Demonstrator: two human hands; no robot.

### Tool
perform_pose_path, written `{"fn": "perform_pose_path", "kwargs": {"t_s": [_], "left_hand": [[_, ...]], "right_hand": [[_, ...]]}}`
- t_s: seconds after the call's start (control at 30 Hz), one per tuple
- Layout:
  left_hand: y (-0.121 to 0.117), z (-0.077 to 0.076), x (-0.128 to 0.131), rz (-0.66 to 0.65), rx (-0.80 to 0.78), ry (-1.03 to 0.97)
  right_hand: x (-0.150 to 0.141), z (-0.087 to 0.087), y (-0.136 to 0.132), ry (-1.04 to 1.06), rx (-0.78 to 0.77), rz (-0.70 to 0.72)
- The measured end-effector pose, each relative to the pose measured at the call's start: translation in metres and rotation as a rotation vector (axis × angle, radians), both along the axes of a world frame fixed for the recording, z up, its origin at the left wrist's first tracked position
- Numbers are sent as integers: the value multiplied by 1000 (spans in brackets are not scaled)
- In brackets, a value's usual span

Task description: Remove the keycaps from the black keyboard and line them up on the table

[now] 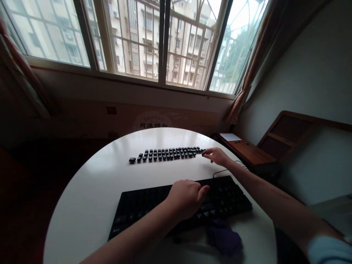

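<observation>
Sitting on the white counter [90, 190] are blocky black keys [160, 157]; one key [203, 154] is pinched by right fingers [209, 150]. The left hand [184, 198] is curled over the keyboard [233, 194], any grip hidden. “月满颐和” [153, 125] is printed behind.

Keyboard [220, 196] lying on table [82, 205] before you; cloth-like bundle [225, 240] lying at its near side, right of centre. Keycap rows [168, 156] standing behind keyboard. Your left hand [187, 198] hovering over keyboard's middle; your right hand [218, 156] sitting at rows' right end, pinching keycap [203, 154]. Side desk [249, 150] standing right of table, bearing paper [230, 137]; window [162, 44] rising behind.
</observation>
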State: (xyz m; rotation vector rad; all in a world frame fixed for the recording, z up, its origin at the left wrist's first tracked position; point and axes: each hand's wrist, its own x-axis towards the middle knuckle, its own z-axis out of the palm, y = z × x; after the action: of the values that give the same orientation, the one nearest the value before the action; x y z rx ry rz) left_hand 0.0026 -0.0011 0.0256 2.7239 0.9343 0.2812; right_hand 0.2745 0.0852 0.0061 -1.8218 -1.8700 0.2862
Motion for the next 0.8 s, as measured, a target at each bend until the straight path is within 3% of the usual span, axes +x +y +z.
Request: {"fn": "perform_pose_path", "kwargs": {"t_s": [0.2, 0.5, 0.67, 0.8], "left_hand": [[-3, 0, 0, 0, -19, 102], [-3, 0, 0, -12, -21, 88], [-2, -4, 0, -21, -39, 5], [-1, -8, 2, -44, 3, 11]], "right_hand": [[-4, -20, 39, -47, -47, -32], [-7, -22, 43, -93, -1, -38], [-12, 5, 15, -85, 168, -54], [-12, 33, -48, 165, 336, -39]]}}
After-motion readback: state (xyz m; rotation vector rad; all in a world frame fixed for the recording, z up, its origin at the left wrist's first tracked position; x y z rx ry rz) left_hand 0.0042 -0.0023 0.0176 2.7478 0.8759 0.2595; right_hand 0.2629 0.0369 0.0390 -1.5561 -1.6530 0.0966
